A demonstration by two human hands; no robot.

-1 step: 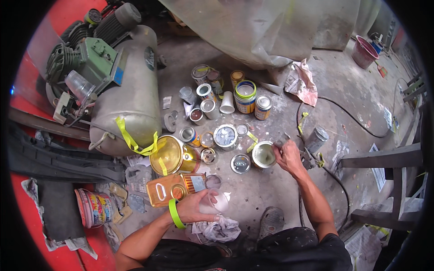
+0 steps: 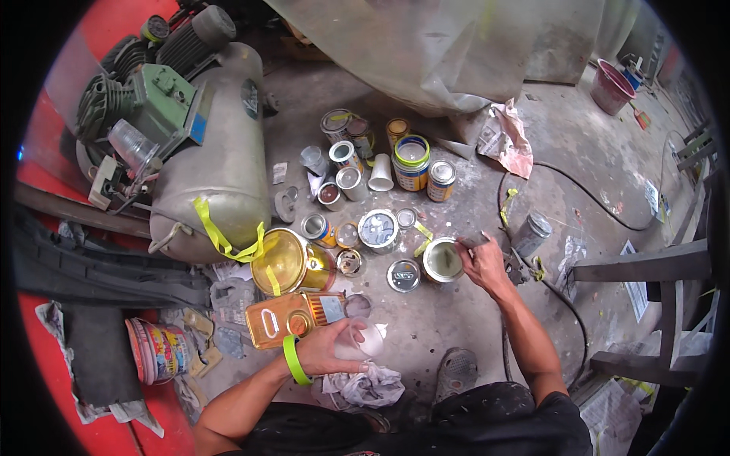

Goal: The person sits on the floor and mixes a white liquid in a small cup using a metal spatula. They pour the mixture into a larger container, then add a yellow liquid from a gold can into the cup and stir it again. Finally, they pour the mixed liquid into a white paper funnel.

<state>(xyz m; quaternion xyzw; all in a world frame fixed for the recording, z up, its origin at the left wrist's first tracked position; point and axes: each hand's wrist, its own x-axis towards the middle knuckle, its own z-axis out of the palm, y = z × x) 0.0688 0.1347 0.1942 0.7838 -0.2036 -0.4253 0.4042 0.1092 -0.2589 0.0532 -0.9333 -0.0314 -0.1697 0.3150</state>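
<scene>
My left hand [image 2: 331, 349], with a green wristband, grips a translucent plastic cup [image 2: 360, 340] beside an orange rectangular tin [image 2: 280, 323] and above a crumpled rag [image 2: 376, 386]. Near the right rim of an open can [image 2: 442, 260] with pale grayish contents, my right hand [image 2: 481, 270] pinches a small flat tool [image 2: 470, 242], its exact kind unclear. A dark-lidded can [image 2: 403, 275], a white-lidded can [image 2: 379, 226] and a large yellow tin [image 2: 293, 264] are close by on the floor.
An air compressor [image 2: 205, 152] stands at the left. Several cans and cups [image 2: 350, 181] cluster behind my hands. A gray spray-can-like cylinder [image 2: 532, 232], a black hose [image 2: 578, 178] and gray stands [image 2: 639, 262] lie right. Plastic sheeting [image 2: 426, 45] hangs behind; a red bucket [image 2: 613, 91] sits back right.
The tool in my right hand has tipped slightly down toward the open can's rim. My left hand and the cup are unchanged.
</scene>
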